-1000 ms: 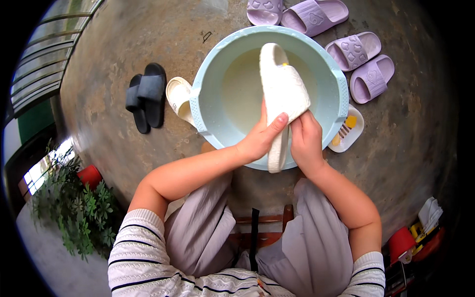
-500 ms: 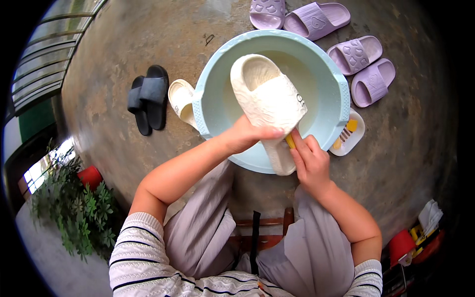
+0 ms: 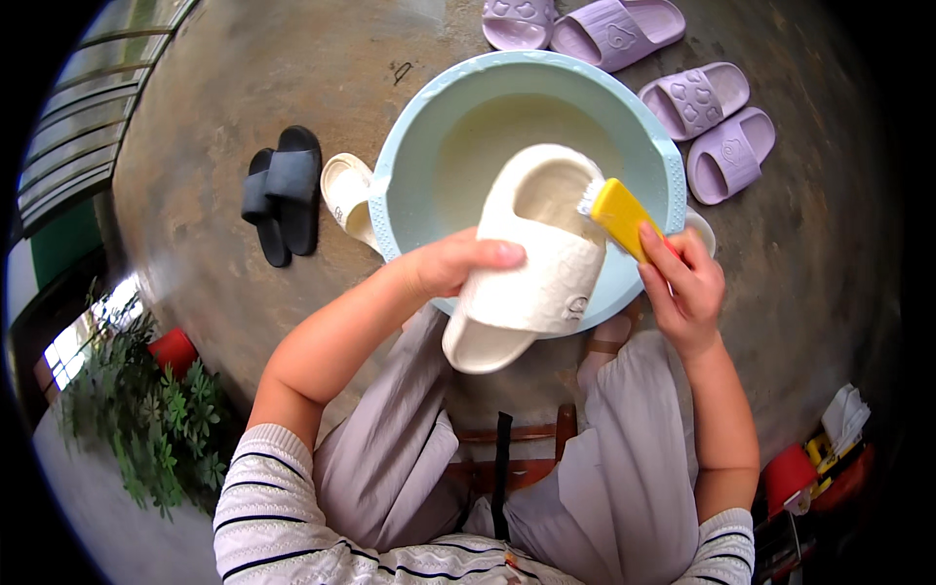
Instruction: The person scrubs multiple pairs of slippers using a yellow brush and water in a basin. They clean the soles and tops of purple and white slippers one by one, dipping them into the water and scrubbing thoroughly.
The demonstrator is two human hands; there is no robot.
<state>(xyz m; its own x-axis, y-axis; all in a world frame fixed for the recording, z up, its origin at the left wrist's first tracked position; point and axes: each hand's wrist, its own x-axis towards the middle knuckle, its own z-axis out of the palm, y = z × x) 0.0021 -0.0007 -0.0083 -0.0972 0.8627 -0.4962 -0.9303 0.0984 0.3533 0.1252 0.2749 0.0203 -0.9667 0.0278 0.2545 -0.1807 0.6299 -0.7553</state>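
A white slide slipper (image 3: 548, 283) is held over the near side of a light blue basin (image 3: 378, 210). My left hand (image 3: 458, 261) grips it by the left edge of its strap, thumb on top and the other fingers hidden beneath. In my right hand (image 3: 690, 288) is a yellow scrub brush (image 3: 622, 220), its white bristles turned left against or very near the slipper's right rim, just above the strap. Cloudy water (image 3: 468, 146) lies in the basin. The other white slipper (image 3: 348, 195) leans on the floor against the basin's left side.
Dark slippers (image 3: 292, 190) lie on the left. Several lilac slippers (image 3: 619, 34) are at the far side and right of the basin. A white dish (image 3: 700, 232) shows partly behind my right hand. A leafy plant (image 3: 166, 419) and red pot (image 3: 175, 351) stand left; a red container (image 3: 788, 480) is lower right.
The slipper has come nearer and turned, with its strap now facing lower right. My right hand has drawn the brush out from under the strap and moved up and right to the slipper's rim.
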